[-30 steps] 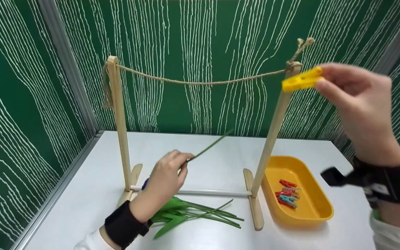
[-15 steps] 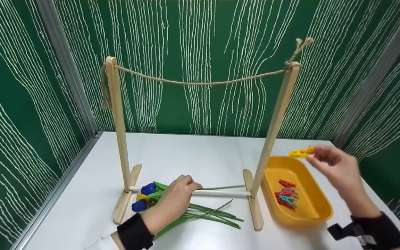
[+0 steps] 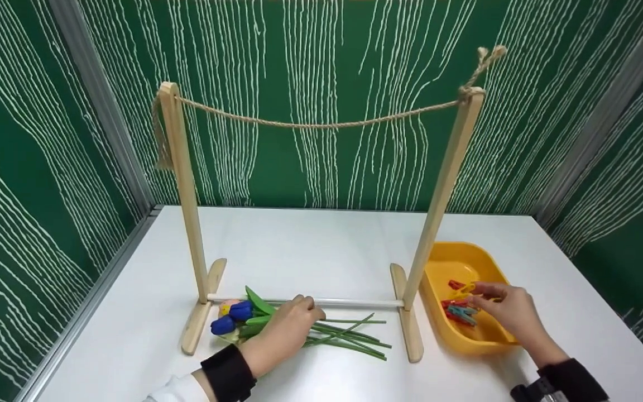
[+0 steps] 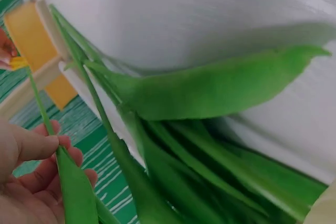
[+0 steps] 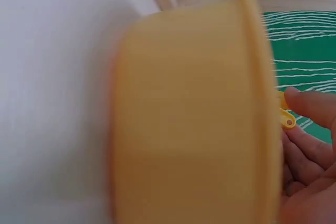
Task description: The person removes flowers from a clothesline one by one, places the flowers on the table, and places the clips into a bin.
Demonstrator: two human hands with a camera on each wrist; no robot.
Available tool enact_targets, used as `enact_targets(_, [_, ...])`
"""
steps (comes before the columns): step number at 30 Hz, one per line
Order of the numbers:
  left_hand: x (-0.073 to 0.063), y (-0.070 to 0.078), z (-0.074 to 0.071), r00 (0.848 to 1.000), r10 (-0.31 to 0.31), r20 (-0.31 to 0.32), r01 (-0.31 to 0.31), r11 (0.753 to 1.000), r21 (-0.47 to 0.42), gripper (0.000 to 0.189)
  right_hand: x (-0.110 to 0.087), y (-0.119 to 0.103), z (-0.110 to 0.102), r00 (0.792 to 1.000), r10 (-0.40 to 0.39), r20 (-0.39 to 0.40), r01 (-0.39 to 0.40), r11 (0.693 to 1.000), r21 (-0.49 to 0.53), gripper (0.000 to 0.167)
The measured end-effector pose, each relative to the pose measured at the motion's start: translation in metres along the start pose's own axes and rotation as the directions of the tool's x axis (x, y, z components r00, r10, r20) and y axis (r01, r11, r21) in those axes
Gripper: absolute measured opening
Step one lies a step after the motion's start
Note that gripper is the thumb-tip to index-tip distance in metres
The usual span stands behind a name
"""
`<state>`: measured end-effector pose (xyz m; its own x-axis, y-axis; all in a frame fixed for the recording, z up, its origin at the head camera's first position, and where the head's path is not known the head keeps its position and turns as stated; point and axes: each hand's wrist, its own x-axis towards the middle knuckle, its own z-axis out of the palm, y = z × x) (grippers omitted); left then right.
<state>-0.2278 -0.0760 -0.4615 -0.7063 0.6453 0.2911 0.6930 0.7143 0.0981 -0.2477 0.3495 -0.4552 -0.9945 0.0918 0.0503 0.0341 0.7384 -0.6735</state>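
My left hand (image 3: 291, 326) is low over a bunch of artificial tulips (image 3: 349, 336) lying on the table. In the left wrist view its thumb and fingers pinch the green stem (image 4: 41, 103) of one tulip, whose leaf hangs across the palm. Blue blooms (image 3: 240, 310) show left of the hand, beside paler ones partly covered. My right hand (image 3: 514, 312) reaches into the yellow tray (image 3: 489, 347) and pinches a yellow clothespin (image 3: 465, 290) between thumb and fingers. Just beneath it lie red clothespins and a teal clothespin (image 3: 461, 314). The tray wall hides part of that grip in the right wrist view.
A wooden frame stands on the white table, its left post (image 3: 183, 195) and right post (image 3: 444, 195) joined by a sagging rope (image 3: 310, 125) above and a white rod (image 3: 355, 303) below. Green patterned panels (image 3: 310, 178) rise behind and on both sides.
My left hand has lowered the tulip from the air onto the bunch. My right hand has come down from beside the right post into the tray, carrying the yellow clothespin.
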Motion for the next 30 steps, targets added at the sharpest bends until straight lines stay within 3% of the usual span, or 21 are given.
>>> enact_targets(4, [-0.001,0.001,0.010,1.000,0.019,0.018,-0.020,0.999,0.046,0.024,-0.003,0.007,0.006,0.999,-0.033,0.036,0.035,0.997,-0.070,0.053])
enact_targets(8, [-0.004,0.003,0.019,1.000,0.025,0.017,-0.027,0.996,0.083,0.026,-0.007,0.012,0.010,0.993,-0.111,0.051,0.118,0.979,-0.165,0.042])
enact_targets(14, [-0.006,0.003,0.024,0.998,-0.010,0.055,0.005,0.996,0.086,0.023,-0.012,0.015,0.015,0.976,-0.196,0.097,0.214,0.944,-0.251,0.034])
enact_targets(21, [-0.008,0.003,0.022,0.993,-0.028,0.115,0.020,0.997,0.073,0.023,-0.014,0.007,0.013,0.985,-0.148,0.092,0.167,0.949,-0.268,0.044])
enact_targets(25, [-0.009,0.003,0.013,0.991,-0.042,0.126,0.036,0.998,0.048,0.021,-0.020,-0.019,0.011,0.981,-0.191,0.019,0.188,0.941,-0.280,0.042])
enact_targets(27, [-0.008,0.004,0.005,0.992,-0.055,0.117,0.052,0.998,0.026,0.023,-0.027,-0.039,0.011,0.963,-0.267,-0.027,0.250,0.930,-0.271,0.039])
enact_targets(30, [-0.007,0.007,-0.010,0.992,-0.083,0.092,0.084,0.996,-0.006,0.035,-0.040,-0.071,0.013,0.892,-0.438,-0.112,0.404,0.883,-0.238,0.037])
